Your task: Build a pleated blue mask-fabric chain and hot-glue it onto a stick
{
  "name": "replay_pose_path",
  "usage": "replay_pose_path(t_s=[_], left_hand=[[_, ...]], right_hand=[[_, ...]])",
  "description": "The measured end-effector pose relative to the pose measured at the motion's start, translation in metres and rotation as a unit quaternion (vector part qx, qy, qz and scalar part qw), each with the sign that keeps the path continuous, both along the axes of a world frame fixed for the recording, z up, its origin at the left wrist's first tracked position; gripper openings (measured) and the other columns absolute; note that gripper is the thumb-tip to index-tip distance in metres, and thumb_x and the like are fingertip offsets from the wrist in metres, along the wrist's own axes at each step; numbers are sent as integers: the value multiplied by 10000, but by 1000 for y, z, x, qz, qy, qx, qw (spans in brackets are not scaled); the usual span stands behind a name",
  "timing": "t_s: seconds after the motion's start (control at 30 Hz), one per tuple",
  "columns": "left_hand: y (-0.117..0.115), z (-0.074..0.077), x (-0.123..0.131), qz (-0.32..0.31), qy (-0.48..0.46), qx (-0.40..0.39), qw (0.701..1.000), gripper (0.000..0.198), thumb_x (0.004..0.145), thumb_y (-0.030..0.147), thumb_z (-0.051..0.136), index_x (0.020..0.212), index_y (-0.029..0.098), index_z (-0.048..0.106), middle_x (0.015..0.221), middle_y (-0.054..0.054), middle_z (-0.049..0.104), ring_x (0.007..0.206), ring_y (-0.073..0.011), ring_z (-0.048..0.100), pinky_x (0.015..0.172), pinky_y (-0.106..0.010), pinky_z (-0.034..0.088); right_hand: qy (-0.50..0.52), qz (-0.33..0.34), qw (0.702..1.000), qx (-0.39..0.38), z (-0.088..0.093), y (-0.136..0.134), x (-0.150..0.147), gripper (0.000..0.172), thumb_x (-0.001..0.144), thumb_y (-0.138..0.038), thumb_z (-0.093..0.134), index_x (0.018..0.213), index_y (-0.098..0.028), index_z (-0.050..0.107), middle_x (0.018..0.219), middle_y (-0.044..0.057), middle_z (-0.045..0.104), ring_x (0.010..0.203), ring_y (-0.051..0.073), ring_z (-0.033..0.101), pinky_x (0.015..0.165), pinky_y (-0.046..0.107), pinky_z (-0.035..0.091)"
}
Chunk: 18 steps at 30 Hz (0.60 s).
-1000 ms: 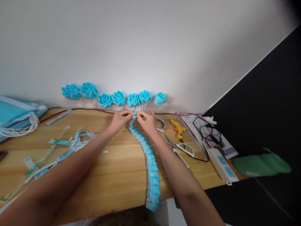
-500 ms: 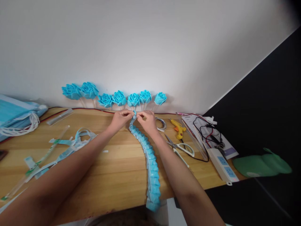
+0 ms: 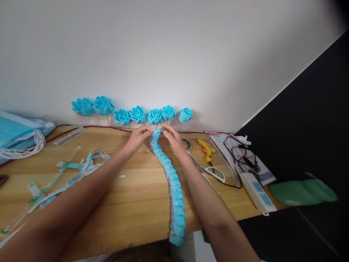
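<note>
A long strip of overlapping, folded blue petals [image 3: 176, 193] curves over the wooden table [image 3: 131, 207], from the far side to the near edge, where its end hangs slightly over. At its far end, my left hand [image 3: 139, 138] pinches the left edge between thumb and fingers. Opposite it, my right hand [image 3: 173, 139] has thumb and forefinger drawn together at the right edge of the same end. Just behind my hands, several blue roses [image 3: 155, 116] on thin sticks lean against the wall.
Right of my right arm lie scissors [image 3: 216, 173], a tape roll [image 3: 188, 145], a yellow glue gun [image 3: 206, 150] and a power strip [image 3: 257, 193]. Blue-white scraps [image 3: 73, 178] are scattered at left, near a blue sheet stack [image 3: 16, 134] with white cords. A green pouch [image 3: 300, 192] sits far right.
My hands have moved slightly apart. The strip's far end, narrow and bunched between my fingertips before, now shows wider and flatter. The rest of the strip lies nearly as before.
</note>
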State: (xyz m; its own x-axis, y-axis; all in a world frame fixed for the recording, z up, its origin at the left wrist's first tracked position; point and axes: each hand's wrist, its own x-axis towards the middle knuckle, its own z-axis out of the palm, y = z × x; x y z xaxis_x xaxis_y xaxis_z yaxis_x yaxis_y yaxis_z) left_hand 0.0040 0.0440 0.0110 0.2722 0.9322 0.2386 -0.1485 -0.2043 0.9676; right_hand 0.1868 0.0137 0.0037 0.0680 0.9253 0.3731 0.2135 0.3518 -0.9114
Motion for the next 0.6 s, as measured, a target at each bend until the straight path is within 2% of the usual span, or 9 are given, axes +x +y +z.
replay_pose_path(t_s=[0.07, 0.23, 0.3, 0.43, 0.5, 0.6], left_hand=[[0, -1, 0, -4, 3, 0, 1000, 261, 692, 426, 699, 657, 175, 638, 648, 4, 606, 648, -143, 534, 672, -265, 439], [3, -3, 1, 6, 17, 9, 1000, 244, 696, 413, 680, 676, 172, 650, 671, -5, 622, 655, -147, 547, 683, -270, 446], [3, -3, 1, 34, 22, 23, 999, 228, 721, 400, 653, 689, 174, 644, 674, -1, 614, 665, -148, 545, 693, -269, 443], [-4, 4, 1, 130, 28, 71, 989, 202, 807, 368, 585, 710, 194, 617, 655, 19, 552, 688, -153, 505, 707, -267, 411], [-10, 10, 2, 160, 47, 115, 979, 228, 833, 362, 589, 673, 199, 597, 667, 12, 546, 716, -163, 497, 742, -279, 398], [-18, 14, 4, 164, 135, 235, 949, 272, 868, 343, 591, 637, 200, 602, 680, -6, 573, 738, -181, 512, 793, -311, 374]], right_hand=[[4, 30, 999, -20, -1, 0, -2, 343, 837, -442, 633, 1099, -238, 717, 1155, 41, 729, 1105, 208, 648, 990, 343, 485], [0, 16, 999, -31, -3, 0, -4, 272, 803, -463, 663, 865, -206, 723, 876, 11, 737, 852, 192, 673, 810, 296, 524], [-5, 10, 1000, -21, -3, 0, -5, 260, 801, -455, 662, 839, -203, 716, 850, 4, 728, 827, 187, 665, 794, 287, 517], [-17, -31, 999, -10, -2, 0, -6, 245, 794, -433, 653, 832, -200, 720, 840, 9, 729, 818, 197, 660, 793, 298, 512], [-20, -56, 998, -5, 0, 0, -7, 233, 788, -417, 651, 818, -196, 716, 821, 14, 725, 799, 199, 654, 778, 301, 509], [-19, -69, 997, 2, 1, 1, -9, 226, 784, -411, 647, 803, -194, 706, 798, 17, 720, 783, 198, 649, 759, 300, 505]])
